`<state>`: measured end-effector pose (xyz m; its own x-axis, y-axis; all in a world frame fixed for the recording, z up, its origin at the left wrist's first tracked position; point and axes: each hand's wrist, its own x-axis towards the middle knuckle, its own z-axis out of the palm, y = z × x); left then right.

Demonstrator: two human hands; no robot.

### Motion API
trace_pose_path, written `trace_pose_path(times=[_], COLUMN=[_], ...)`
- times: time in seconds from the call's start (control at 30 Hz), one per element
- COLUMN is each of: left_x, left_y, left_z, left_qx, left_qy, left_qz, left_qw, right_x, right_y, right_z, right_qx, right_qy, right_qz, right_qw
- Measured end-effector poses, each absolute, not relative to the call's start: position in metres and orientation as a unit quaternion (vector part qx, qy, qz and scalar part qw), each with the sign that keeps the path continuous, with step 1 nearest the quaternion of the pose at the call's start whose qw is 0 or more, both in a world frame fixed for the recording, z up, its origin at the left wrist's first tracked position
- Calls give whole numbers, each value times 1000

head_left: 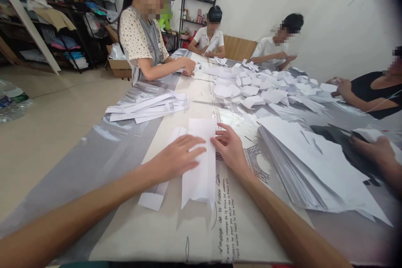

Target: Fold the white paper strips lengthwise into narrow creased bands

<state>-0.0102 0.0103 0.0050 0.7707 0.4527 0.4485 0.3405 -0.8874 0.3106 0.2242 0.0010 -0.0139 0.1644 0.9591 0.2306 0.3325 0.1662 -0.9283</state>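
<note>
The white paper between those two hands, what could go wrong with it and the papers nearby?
The white paper could crease crooked if pressed, since its near end looks uneven. The left hand reaches across a narrow folded piece and might nudge it. The stack of sheets is fanned out, so a bump from the right arm could make it slide.

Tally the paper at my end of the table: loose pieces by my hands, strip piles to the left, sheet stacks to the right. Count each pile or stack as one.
Broad folded piece under the left hand: 1
Narrow folded piece beside it, apparently single: 1
Strip pile: 1
Sheet stack: 1
Total: 4
</note>
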Motion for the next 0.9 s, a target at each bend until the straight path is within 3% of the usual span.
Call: trace_pose_path(times=[0.1,0.2,0.3,0.43,0.57,0.77,0.9], left_x=[-13,-12,-7,0,-4,-21,-21], left_y=[1,-9,-19,-26,-19,10,13], left_z=[8,8,4,-4,-4,-2,-9], left_qx=[974,973,966,947,931,932,927], left_qy=[143,164,197,278,322,338,360], left_qz=[115,54,42,54,95,104,92], left_qw=[132,155,162,151,144,83,61], right_x=[224,226,230,230,221,224,226], right_y=[5,7,1,-19,-35,-30,-30], right_z=[-20,-18,-8,6,11,11,16], right_qx=[-578,-595,-607,-586,-575,-590,-548], right_qy=[-604,-599,-603,-673,-729,-730,-717], right_qz=[277,265,285,333,286,223,291], right_qw=[474,466,432,305,238,261,318])
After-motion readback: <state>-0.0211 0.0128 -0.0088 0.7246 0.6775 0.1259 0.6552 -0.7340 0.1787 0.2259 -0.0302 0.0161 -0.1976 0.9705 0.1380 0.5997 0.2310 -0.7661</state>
